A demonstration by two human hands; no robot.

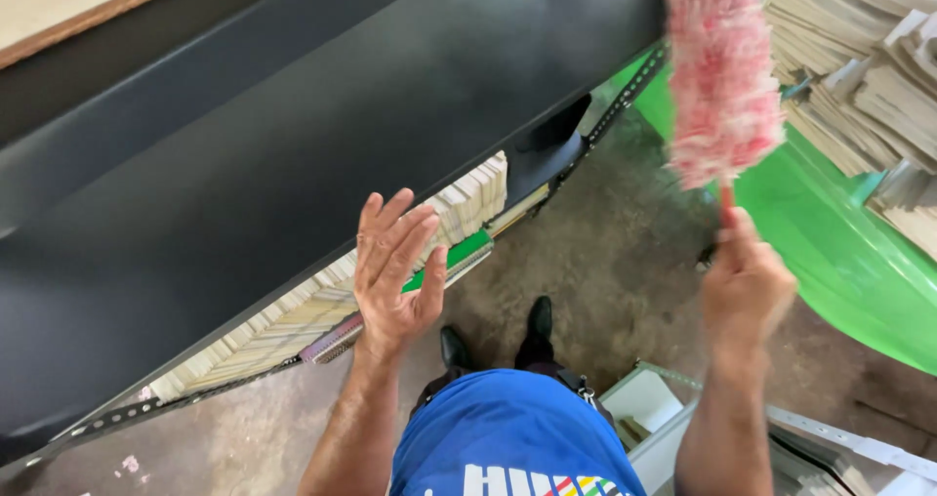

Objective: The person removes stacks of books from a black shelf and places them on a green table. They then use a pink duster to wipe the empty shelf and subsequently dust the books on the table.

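Above the right hand (747, 281), a feather duster (720, 71) stands up and reaches to the top edge of the view. Its head is long and fluffy, mottled pink and white, blurred at the edges, and it narrows to a thin reddish stick at the bottom. The right hand is clenched around that stick, fingers closed on it, just below the fluffy part.

Left of the duster lies the wide black top of a shelf unit (293, 154), slanting across most of the view. The left hand (395, 271) is spread flat with fingers apart, holding nothing, raised near the front edge of that black top. Under the edge, one row of stacked notebooks (293, 320) shows on a lower shelf, with one green book (459, 254) among them.

Right of the duster, paper bundles (859, 76) are piled in many stacks; I cannot count them. They rest on one bright green sheet (839, 252).

Below the duster, two black shoes (539, 320) stand on the concrete floor (605, 242), and one blue shirt (508, 437) fills the bottom. One pale open box (644, 403) sits beside the right forearm.
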